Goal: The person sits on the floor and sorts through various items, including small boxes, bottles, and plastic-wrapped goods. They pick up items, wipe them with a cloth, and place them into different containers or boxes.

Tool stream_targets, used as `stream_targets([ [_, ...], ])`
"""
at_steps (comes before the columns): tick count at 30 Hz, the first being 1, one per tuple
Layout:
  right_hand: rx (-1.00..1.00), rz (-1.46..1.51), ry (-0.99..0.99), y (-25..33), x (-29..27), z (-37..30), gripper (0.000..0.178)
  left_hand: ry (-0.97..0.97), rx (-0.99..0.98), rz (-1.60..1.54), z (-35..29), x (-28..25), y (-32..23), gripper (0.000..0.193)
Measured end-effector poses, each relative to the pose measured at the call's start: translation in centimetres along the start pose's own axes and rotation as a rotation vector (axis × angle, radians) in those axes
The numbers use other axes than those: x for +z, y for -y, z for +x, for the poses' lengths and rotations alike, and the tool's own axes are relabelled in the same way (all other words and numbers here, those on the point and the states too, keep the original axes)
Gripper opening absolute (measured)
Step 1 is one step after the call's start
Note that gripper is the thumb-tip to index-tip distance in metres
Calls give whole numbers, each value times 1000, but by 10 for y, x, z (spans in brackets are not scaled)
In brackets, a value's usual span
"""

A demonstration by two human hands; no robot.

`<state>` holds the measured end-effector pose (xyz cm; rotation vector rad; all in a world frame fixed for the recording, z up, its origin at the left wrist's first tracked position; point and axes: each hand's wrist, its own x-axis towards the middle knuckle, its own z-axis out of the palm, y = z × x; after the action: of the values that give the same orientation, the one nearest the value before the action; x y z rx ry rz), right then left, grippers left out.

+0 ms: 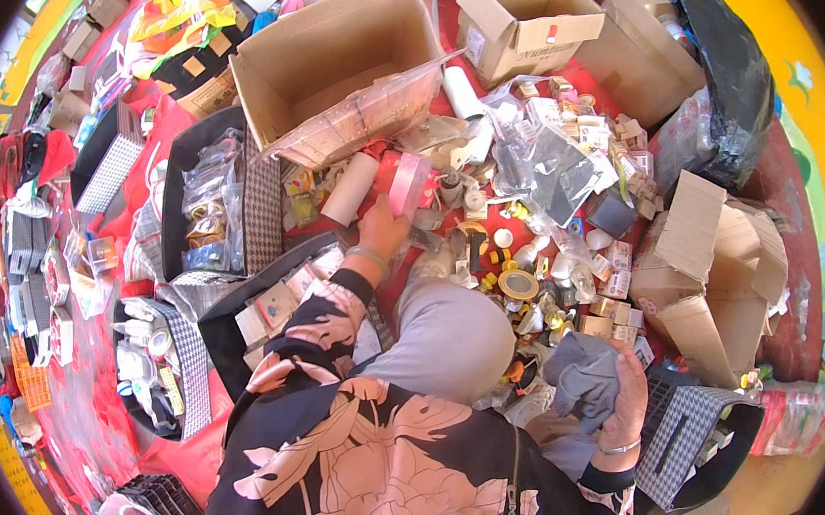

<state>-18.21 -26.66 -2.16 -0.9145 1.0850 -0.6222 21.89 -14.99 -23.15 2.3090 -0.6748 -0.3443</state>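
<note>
My left hand (385, 232) reaches forward past my raised knee, its fingers closed at the lower edge of a pink, shiny, partly see-through cylinder (410, 183); its exact kind is unclear. A white roll (350, 190) lies just left of that hand. At the right, my right hand (626, 404) grips a crumpled grey cloth (585, 376), with the thumb side partly hidden. Between both hands spreads a heap of small goods: a round gold-rimmed piece (518, 285), little white cups (502, 238), small boxes (618, 271) and clear plastic bags (552, 160).
A large open cardboard box (339, 56) stands ahead, with a smaller carton (524, 23) beyond the heap. Another torn carton (708, 279) sits at the right. Houndstooth-patterned bins (264, 207) hold packets on the left; a similar bin (693, 439) stands near my right wrist.
</note>
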Motion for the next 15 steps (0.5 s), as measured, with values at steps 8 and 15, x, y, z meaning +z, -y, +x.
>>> stream_targets([
  [8,-48,-147,130,-5,3,5,35,597,-238,-1627,-7,-38,-102,43],
  [15,-301,-266,275,23,18,7,53,1012,-114,-1538,-31,-48,-202,48],
])
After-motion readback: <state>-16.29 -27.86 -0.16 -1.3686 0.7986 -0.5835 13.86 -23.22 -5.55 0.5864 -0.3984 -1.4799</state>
